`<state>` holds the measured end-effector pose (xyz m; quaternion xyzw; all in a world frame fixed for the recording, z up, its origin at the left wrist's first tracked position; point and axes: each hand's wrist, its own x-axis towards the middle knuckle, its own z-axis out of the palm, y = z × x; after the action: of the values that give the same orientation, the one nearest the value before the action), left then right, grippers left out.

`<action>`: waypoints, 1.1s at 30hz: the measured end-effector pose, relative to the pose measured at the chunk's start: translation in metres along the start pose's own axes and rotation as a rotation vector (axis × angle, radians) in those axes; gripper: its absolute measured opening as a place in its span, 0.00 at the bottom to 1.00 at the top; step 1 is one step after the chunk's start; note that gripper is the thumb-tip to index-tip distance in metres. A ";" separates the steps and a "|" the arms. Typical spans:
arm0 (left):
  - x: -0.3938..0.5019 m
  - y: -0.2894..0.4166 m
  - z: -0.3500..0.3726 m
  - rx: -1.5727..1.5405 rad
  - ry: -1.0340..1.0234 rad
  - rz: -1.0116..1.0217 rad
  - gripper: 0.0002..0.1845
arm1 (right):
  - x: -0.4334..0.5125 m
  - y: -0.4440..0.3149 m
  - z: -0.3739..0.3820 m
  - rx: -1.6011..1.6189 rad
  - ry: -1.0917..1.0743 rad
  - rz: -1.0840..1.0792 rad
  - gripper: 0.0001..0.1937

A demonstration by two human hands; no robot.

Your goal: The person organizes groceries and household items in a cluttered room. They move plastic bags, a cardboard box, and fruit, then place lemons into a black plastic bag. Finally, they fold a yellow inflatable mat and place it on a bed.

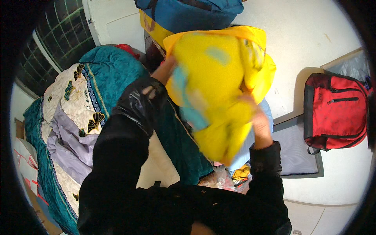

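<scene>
A yellow cloth with light blue patches (217, 76) is stretched between my hands, blurred by motion. My left hand (166, 69) is at its upper left edge, the fingers mostly hidden behind the fabric. Bunched cloth fills my right hand (258, 117) on the lower right side. Directly behind the cloth is a shiny yellow bag or sheet (260, 83), its far edge folded over. Light blue fabric (265, 110) shows beneath, near my right wrist.
A teal quilt (114, 66) with a cream leaf-patterned panel covers the left side, a grey-purple cloth (70, 138) lying on it. A large blue bag (202, 14) stands at the far side. At right, a red backpack (337, 111) is beside a grey-framed panel (296, 155). Plastic-wrapped items (218, 179) lie near my body.
</scene>
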<state>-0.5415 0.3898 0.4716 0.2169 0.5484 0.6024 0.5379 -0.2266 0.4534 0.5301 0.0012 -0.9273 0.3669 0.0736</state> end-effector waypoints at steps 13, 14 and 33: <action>-0.062 -0.028 0.103 1.098 0.101 0.509 0.41 | 0.022 0.008 0.077 -0.515 0.121 -0.020 0.28; -0.039 -0.068 0.090 1.168 0.352 0.736 0.41 | 0.036 -0.010 0.086 -0.305 0.032 -0.009 0.22; -0.348 0.082 -0.067 -0.371 0.373 0.443 0.19 | 0.019 0.212 -0.020 -1.068 0.662 0.809 0.33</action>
<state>-0.5188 0.0678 0.6392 0.1155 0.4579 0.8233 0.3149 -0.2546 0.6230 0.4032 -0.4864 -0.8368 -0.1538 0.1990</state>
